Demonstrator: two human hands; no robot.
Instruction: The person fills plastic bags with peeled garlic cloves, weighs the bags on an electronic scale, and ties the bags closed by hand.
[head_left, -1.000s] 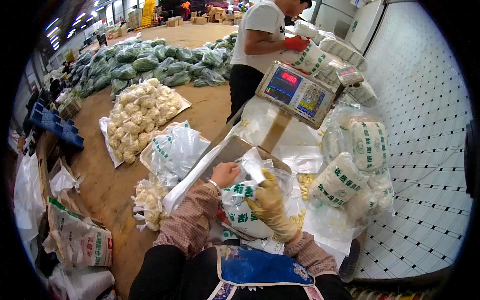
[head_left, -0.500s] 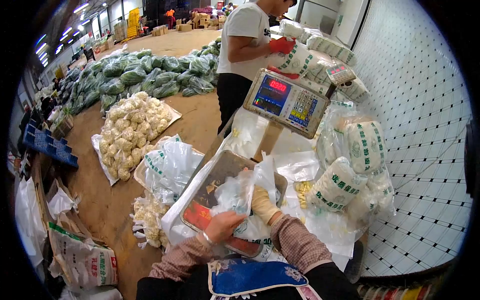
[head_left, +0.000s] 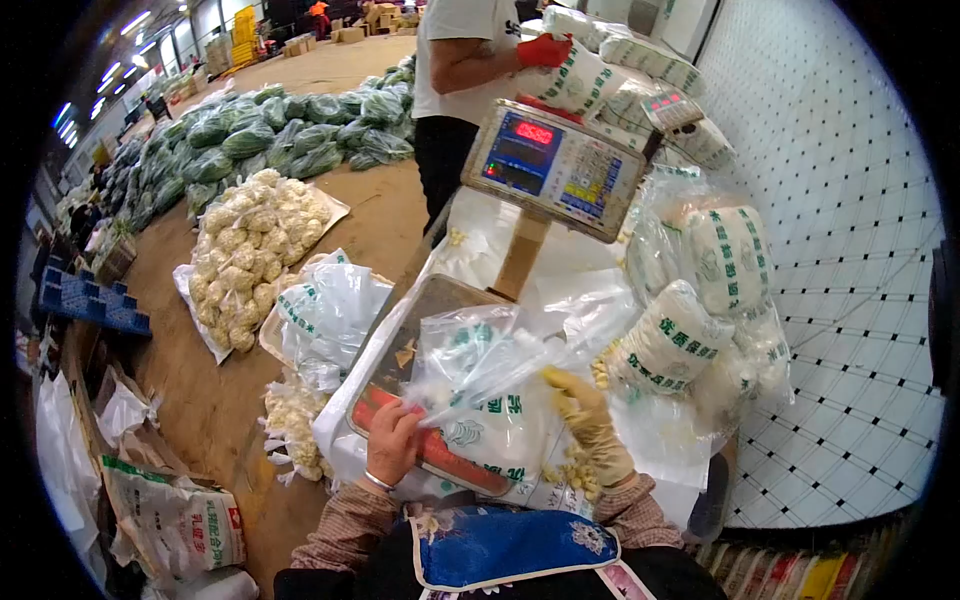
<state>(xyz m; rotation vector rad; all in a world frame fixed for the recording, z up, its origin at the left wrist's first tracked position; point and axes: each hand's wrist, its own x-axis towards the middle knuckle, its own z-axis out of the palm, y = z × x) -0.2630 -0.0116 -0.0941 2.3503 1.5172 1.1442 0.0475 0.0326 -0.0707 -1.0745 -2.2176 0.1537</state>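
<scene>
A clear plastic bag with green printing lies on the weighing pan of a digital scale, its loose film stretched and blurred across the top. My bare left hand is closed on the film at the bag's left side. On the right, my right hand, in a pale yellow glove, has bent fingers at the other end of the film and appears to pinch it. Small pale peeled cloves lie beside and below the glove. The scale's display stands beyond the pan, showing red digits.
Filled printed bags are heaped on the right. To the left are a basket with plastic bags, a pile of bagged pale produce and green bagged vegetables. A co-worker in red gloves handles bags at the back.
My hands have moved apart, the right one swinging right and away from the pan. The bag now lies flatter with its film stretched out. The scale's digits have changed, and the view has shifted.
</scene>
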